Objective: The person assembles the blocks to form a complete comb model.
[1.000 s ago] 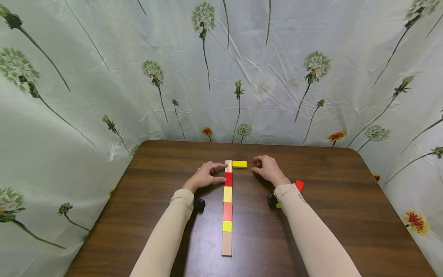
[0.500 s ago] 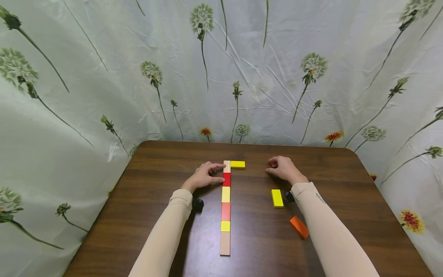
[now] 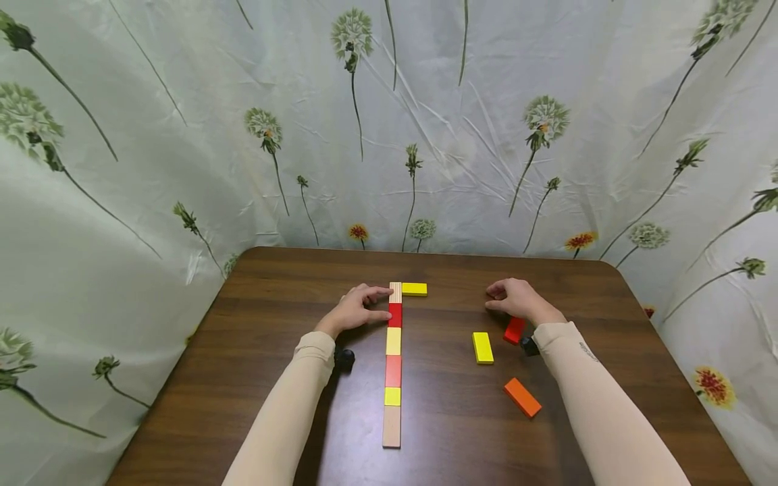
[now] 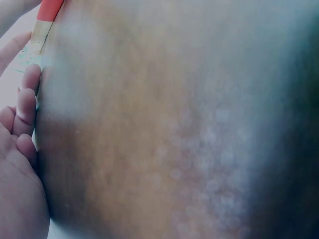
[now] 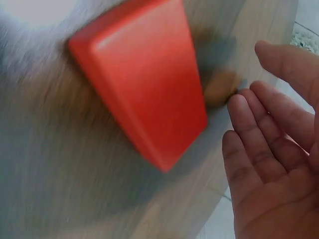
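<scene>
A straight row of wooden blocks runs away from me, touching end to end. At its far end are a bare wood block point(image 3: 395, 297) and a red block point(image 3: 396, 314). My left hand point(image 3: 354, 310) lies along the row's left side, its forefinger at the bare wood block and its thumb at the red one. A yellow block point(image 3: 415, 289) sits crosswise against the row's far right side. My right hand point(image 3: 516, 300) is over the table with loosely bent fingers point(image 5: 244, 117) and holds nothing. Beside its wrist lies a loose red block point(image 5: 149, 74).
Nearer in the row come a cream block point(image 3: 394, 341), a pink block point(image 3: 393, 370), a small yellow block point(image 3: 392, 396) and a tan block point(image 3: 392, 426). Another yellow block point(image 3: 483, 348) and an orange block point(image 3: 523, 397) lie to the right. A flowered curtain point(image 3: 304, 135) hangs behind the table.
My right hand has moved rightward, away from the crosswise yellow block. Its arm has uncovered the loose yellow, orange and red blocks. My left hand stays at the row.
</scene>
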The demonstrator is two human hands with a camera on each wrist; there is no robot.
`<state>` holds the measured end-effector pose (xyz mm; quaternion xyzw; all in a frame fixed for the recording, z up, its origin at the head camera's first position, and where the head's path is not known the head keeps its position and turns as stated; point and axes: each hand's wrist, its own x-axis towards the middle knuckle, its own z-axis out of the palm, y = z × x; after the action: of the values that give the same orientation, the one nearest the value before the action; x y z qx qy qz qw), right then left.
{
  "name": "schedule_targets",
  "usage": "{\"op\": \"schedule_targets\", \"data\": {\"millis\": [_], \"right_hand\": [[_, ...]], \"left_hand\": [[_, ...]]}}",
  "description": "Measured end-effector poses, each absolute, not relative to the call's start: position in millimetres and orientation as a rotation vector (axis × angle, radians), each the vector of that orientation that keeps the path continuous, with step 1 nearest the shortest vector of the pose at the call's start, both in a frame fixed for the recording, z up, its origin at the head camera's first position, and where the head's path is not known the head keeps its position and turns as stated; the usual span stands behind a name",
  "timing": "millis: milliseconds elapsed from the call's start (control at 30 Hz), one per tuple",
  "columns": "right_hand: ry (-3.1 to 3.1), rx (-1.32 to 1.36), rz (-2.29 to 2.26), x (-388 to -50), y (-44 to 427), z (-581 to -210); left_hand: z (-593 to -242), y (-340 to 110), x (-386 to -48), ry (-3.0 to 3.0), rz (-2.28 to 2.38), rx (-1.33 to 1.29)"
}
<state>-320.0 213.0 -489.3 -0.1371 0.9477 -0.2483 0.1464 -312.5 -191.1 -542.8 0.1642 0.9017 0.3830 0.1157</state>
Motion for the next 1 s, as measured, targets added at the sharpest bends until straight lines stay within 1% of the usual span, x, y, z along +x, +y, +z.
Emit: {"op": "schedule_targets", "data": {"millis": [267,633,1000], "right_hand": [[2.596,-0.428,-0.772,-312,235,-479],[2.492,-0.497,-0.861,-306,261,-482],[2.434,-0.492,-0.952,-292,276,-486]], "left_hand": [[-542,-192,-313,2.638,1.113,0.478],[-545,-192,-313,2.634,1.112,0.457],[-543,-191,-313,2.632,1.118,0.456]]}}
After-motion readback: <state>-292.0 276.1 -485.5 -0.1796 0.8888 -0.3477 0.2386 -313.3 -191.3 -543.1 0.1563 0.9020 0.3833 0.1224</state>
